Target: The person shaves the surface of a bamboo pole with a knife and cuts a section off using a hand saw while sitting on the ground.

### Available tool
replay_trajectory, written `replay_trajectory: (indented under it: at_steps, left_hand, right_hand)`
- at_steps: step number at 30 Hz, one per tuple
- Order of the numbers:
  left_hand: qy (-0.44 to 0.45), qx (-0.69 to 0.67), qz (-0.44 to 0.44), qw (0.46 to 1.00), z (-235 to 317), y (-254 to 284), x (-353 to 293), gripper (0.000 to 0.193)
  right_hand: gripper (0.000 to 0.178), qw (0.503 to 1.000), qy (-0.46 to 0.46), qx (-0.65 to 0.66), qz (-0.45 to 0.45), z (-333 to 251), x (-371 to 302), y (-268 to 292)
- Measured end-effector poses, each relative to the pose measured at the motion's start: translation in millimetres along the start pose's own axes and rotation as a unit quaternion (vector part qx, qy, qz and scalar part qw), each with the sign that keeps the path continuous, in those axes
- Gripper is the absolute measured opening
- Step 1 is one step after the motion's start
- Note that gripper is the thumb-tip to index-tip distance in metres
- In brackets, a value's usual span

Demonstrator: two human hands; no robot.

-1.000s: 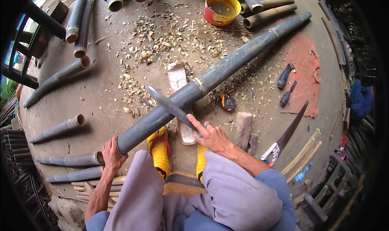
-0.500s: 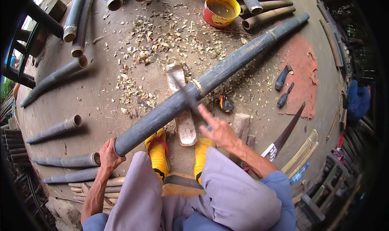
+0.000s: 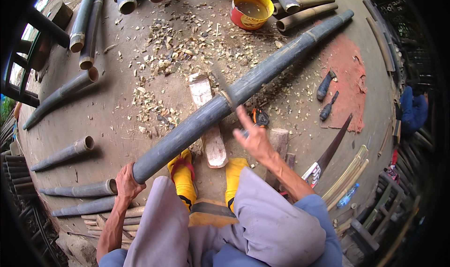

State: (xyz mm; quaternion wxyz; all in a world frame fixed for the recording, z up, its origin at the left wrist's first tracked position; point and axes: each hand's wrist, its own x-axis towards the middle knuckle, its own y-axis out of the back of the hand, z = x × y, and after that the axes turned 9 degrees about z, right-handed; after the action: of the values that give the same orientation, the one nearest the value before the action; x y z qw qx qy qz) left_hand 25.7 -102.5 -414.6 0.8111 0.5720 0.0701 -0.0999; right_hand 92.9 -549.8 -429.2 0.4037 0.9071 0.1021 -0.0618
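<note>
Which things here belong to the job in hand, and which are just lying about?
In use:
dark bamboo pole, gripped by left hand;
blurred blade, in right hand;
wooden block beneath pole.

Apparently lying about:
tape measure, handsaw, bucket, bottle, red mat.

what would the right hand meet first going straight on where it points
Likely the dark bamboo pole, just past the index finger of the right hand; the blurred blade it holds seems to overlap the pole, though depth is unclear.

dark grey bamboo pole [image 3: 251, 83]; yellow socks [image 3: 186, 186]; reddish mat [image 3: 348, 82]; red-and-yellow tub [image 3: 244, 21].
</note>
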Motion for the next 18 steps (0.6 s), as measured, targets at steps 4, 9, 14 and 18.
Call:
replay_trajectory:
  at_steps: [4, 9, 14, 18]
  left_hand:
    - [0.047, -0.021, -0.083, 0.995, 4, 6, 7, 0.064]
    - [-0.014, 0.08, 0.087, 0.993, -2, -19, -15, 0.069]
    - [0.034, -0.014, -0.034, 0.999, 6, 0, 1, 0.067]
    - [0.029, -0.044, -0.057, 0.997, -5, -1, 2, 0.064]
  right_hand:
    - [0.073, 0.997, 0.025, -0.033, 0.07, 19, 9, 4]
    - [0.073, 0.989, 0.136, -0.025, 0.045, 9, -6, -7]
    - [0.073, 0.973, -0.122, 0.116, 0.156, 17, 22, 15]
    - [0.071, 0.973, 0.204, -0.104, -0.006, 8, -18, -1]
